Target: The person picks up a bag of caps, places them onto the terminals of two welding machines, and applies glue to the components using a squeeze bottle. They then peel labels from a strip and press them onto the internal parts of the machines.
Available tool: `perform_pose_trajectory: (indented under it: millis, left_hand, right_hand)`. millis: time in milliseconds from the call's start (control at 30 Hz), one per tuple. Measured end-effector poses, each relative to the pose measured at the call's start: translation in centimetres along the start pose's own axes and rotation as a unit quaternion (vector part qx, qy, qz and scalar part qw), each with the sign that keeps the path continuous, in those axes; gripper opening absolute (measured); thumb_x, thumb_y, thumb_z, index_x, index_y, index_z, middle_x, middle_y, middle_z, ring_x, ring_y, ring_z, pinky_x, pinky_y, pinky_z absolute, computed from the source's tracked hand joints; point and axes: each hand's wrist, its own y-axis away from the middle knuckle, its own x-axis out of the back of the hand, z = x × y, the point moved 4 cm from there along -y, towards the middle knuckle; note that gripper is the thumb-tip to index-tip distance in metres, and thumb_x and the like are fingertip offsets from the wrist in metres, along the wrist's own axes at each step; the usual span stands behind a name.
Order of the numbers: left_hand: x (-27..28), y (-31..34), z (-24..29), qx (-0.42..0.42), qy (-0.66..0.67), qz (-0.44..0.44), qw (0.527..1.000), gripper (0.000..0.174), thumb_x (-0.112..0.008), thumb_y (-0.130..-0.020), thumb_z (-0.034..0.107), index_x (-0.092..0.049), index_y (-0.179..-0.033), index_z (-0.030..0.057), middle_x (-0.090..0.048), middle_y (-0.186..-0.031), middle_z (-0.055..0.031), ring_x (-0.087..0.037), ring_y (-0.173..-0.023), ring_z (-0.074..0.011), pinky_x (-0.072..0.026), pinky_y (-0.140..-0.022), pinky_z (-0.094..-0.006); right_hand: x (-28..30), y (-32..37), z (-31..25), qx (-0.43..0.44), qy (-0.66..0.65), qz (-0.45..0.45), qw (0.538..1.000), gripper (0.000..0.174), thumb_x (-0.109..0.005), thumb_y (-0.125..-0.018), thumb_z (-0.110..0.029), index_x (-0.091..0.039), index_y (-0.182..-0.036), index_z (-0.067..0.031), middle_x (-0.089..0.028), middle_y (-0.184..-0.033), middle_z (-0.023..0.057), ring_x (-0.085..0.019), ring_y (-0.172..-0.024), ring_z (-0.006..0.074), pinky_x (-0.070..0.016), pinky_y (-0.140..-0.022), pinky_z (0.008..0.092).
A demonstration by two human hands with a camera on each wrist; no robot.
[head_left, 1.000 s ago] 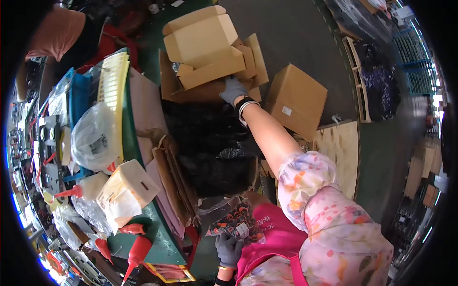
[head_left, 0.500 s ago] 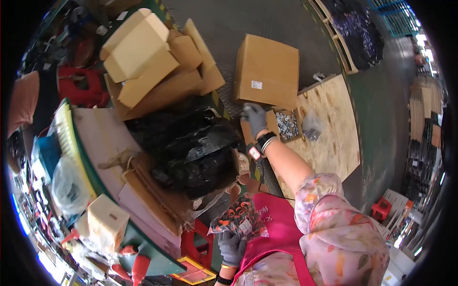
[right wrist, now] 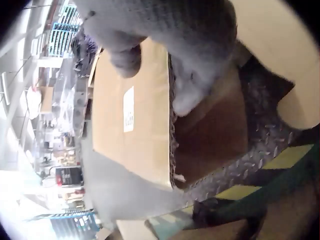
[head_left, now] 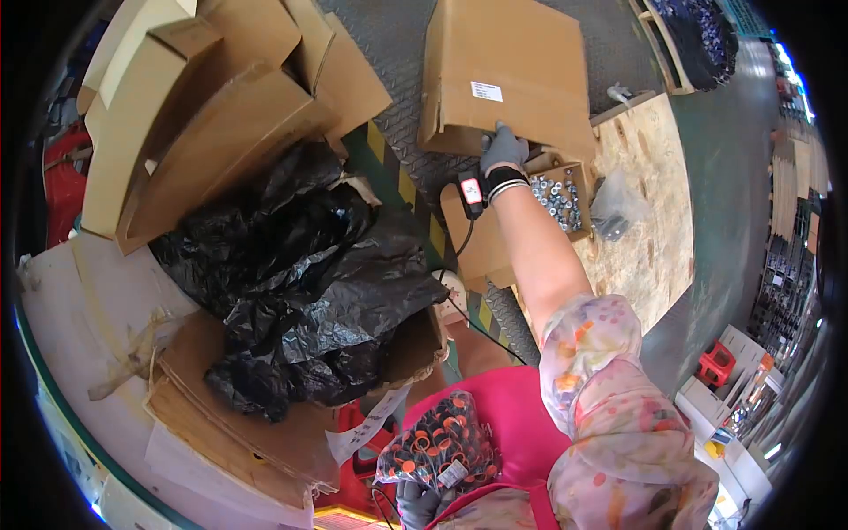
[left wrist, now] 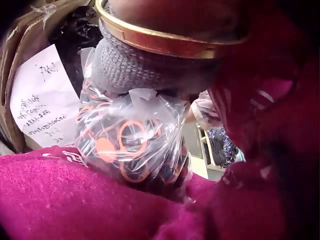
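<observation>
The right hand (head_left: pixel 503 148), in a grey glove, grips the edge of a brown cardboard box (head_left: pixel 517 66) that has a white label. In the right wrist view the thumb lies on the outer face of the box (right wrist: pixel 112 115) and the other fingers (right wrist: pixel 187 95) reach inside its edge. At the lap, the gloved left hand (head_left: pixel 417 503) holds a clear bag (head_left: pixel 442 437) of orange and black ring-shaped parts. The bag (left wrist: pixel 135 145) hangs beneath the left glove (left wrist: pixel 145 65) in the left wrist view, where the fingertips are hidden.
Black plastic (head_left: pixel 327 291) spills over an open carton at the centre. Open cartons (head_left: pixel 230 132) stand at upper left. A small box of metal parts (head_left: pixel 556 201) and a clear bag (head_left: pixel 618 208) lie by the plywood (head_left: pixel 658 230). A cable runs below the right wrist.
The right hand has moved from the open cartons to the labelled box and taken hold of its edge. The left hand still holds the bag. The head view has shifted and come closer.
</observation>
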Motion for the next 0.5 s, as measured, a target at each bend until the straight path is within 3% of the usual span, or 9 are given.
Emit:
perform_pose_trajectory:
  millis: [67, 100, 233, 400, 467, 500]
  left_hand:
    - [0.1, 0.0, 0.5, -0.007, 0.005, 0.001, 1.000, 0.017, -0.068, -0.075, 0.021, -0.071, -0.085, 0.0081, -0.055, -0.077, -0.0137, -0.053, -0.071, -0.0325, -0.0419, -0.063, -0.0432]
    - [0.3, -0.1, 0.9, -0.013, 0.008, 0.003, 1.000, 0.017, -0.068, -0.075, 0.021, -0.071, -0.086, 0.0081, -0.055, -0.077, -0.0137, -0.053, -0.071, -0.0325, -0.0419, -0.063, -0.0432]
    - [1.0, 0.5, 2.3, -0.033, 0.013, 0.007, 0.999, 0.018, -0.068, -0.075, 0.021, -0.072, -0.087, 0.0082, -0.055, -0.078, -0.0137, -0.053, -0.071, -0.0325, -0.0420, -0.063, -0.0431]
    - [1.8, 1.2, 3.5, -0.038, 0.009, 0.011, 0.999, 0.019, -0.068, -0.075, 0.021, -0.072, -0.089, 0.0083, -0.056, -0.078, -0.0138, -0.053, -0.071, -0.0324, -0.0421, -0.063, -0.0430]
    - [1.8, 1.5, 3.8, -0.038, 0.009, 0.011, 0.999, 0.019, -0.068, -0.075, 0.021, -0.072, -0.089, 0.0083, -0.056, -0.078, -0.0138, -0.053, -0.071, -0.0324, -0.0421, -0.063, -0.0429]
    - [1.9, 1.6, 4.0, -0.038, 0.009, 0.013, 0.999, 0.019, -0.068, -0.075, 0.021, -0.072, -0.089, 0.0083, -0.056, -0.078, -0.0138, -0.053, -0.071, -0.0324, -0.0422, -0.063, -0.0429]
  right_hand:
    - [-2.3, 1.2, -4.2, 0.033, 0.043, 0.043, 0.998, 0.038, -0.060, -0.080, -0.004, -0.048, -0.116, 0.0029, -0.061, -0.101, 0.0169, -0.061, -0.086, 0.0276, -0.0498, -0.073, 0.0381]
    - [-2.6, 1.1, -5.9, 0.086, 0.093, 0.083, 0.988, 0.034, -0.058, -0.078, -0.001, -0.051, -0.110, 0.0059, -0.062, -0.101, 0.0181, -0.061, -0.086, 0.0282, -0.0486, -0.074, 0.0350]
    - [-4.6, 2.8, -10.3, 0.236, 0.137, 0.012, 0.962, 0.032, -0.059, -0.076, -0.007, -0.054, -0.105, 0.0073, -0.064, -0.100, 0.0221, -0.063, -0.088, 0.0319, -0.0483, -0.078, 0.0378]
    - [-12.7, 8.2, -17.6, 0.414, 0.306, -0.076, 0.854, 0.029, -0.060, -0.076, -0.016, -0.055, -0.098, 0.0017, -0.063, -0.091, 0.0257, -0.062, -0.088, 0.0401, -0.0487, -0.078, 0.0435]
    - [-14.9, 10.6, -20.9, 0.449, 0.341, -0.077, 0.822, 0.026, -0.060, -0.077, -0.018, -0.053, -0.095, -0.0001, -0.063, -0.089, 0.0227, -0.062, -0.084, 0.0413, -0.0491, -0.076, 0.0470]
    - [-15.5, 11.0, -22.0, 0.478, 0.389, -0.099, 0.782, 0.024, -0.060, -0.077, -0.018, -0.053, -0.093, -0.0012, -0.063, -0.087, 0.0218, -0.062, -0.082, 0.0404, -0.0493, -0.074, 0.0472]
